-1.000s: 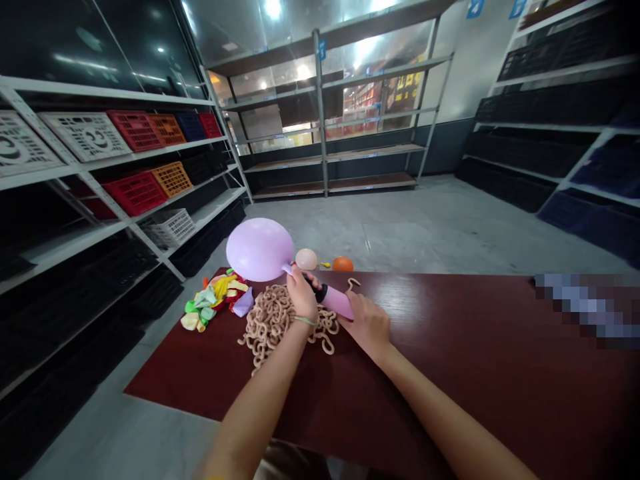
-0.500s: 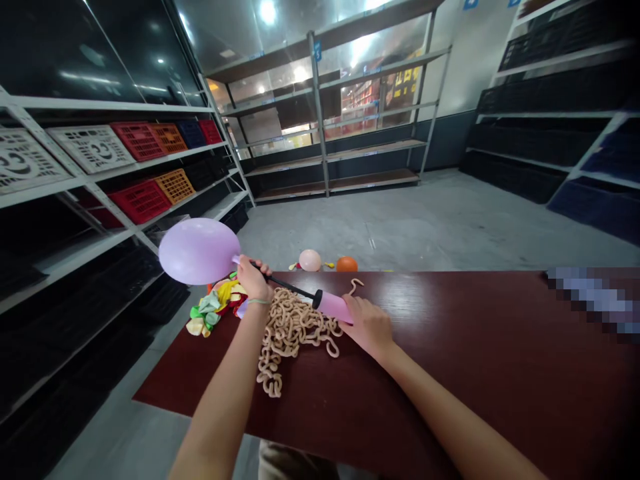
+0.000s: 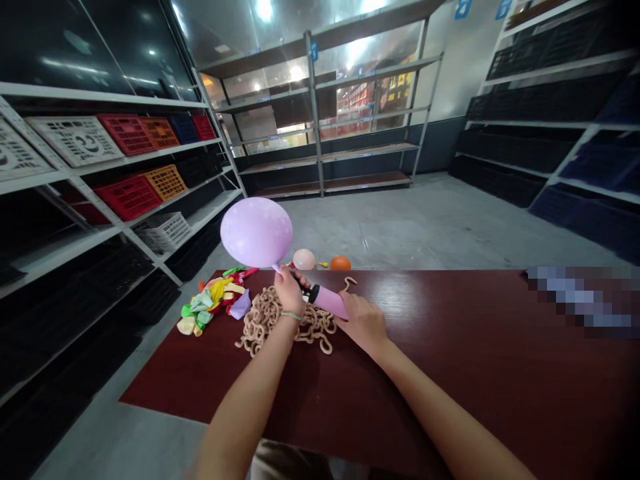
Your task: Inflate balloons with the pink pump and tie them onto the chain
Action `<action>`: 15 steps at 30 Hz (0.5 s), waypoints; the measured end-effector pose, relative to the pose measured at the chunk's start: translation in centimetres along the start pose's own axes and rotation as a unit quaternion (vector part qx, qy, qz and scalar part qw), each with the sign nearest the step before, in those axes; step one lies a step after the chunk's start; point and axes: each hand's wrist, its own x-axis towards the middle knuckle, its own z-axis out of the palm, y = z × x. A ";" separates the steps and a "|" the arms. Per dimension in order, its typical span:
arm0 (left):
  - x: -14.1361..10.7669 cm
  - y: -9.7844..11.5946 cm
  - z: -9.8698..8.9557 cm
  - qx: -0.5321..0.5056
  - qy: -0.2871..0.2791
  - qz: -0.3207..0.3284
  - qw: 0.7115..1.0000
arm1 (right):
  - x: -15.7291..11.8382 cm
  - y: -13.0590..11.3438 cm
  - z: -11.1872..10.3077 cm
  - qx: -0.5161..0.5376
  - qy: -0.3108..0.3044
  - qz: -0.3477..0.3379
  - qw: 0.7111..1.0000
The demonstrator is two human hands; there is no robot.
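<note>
An inflated purple balloon (image 3: 257, 232) rises up and to the left from my left hand (image 3: 291, 291), which is closed around the balloon's neck and the pump's black end. The pink pump barrel (image 3: 330, 301) slants down to the right, its far end wrapped by my right hand (image 3: 364, 323). Hardly any black rod shows between my left hand and the barrel. Beneath the pump and my left wrist lies a heap of beige, rope-like curled pieces (image 3: 263, 317). Limp coloured balloons (image 3: 213, 300) are piled at the left of the dark red table (image 3: 425, 373).
Past the table's far edge are a pale pink balloon (image 3: 304, 259) and an orange balloon (image 3: 341, 263). A pixelated patch (image 3: 580, 293) covers something at the table's right. Shelves with crates (image 3: 127, 133) stand left; a metal rack (image 3: 320, 157) stands behind.
My left hand has moved right towards the pink barrel, carrying the purple balloon with it. The long black rod seen earlier has slid in. My right hand keeps its hold.
</note>
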 end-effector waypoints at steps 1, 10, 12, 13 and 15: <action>0.9 0.9 -0.3 0.003 0.007 0.002 1.000 | 0.0 0.0 0.0 -0.001 -0.005 -0.004 1.000; 6.3 6.7 -0.6 -0.009 0.066 0.063 0.996 | 0.5 0.2 0.7 0.009 0.008 0.012 1.000; 5.4 5.2 0.2 -0.015 0.059 0.066 0.996 | 0.6 0.4 0.5 -0.001 0.015 0.030 0.999; 4.6 4.2 0.6 -0.013 0.054 0.062 0.997 | 0.6 0.5 0.4 -0.005 0.018 0.039 0.999; 2.7 2.0 1.5 -0.006 0.038 0.046 0.998 | 0.7 0.6 0.3 -0.010 0.023 0.049 0.998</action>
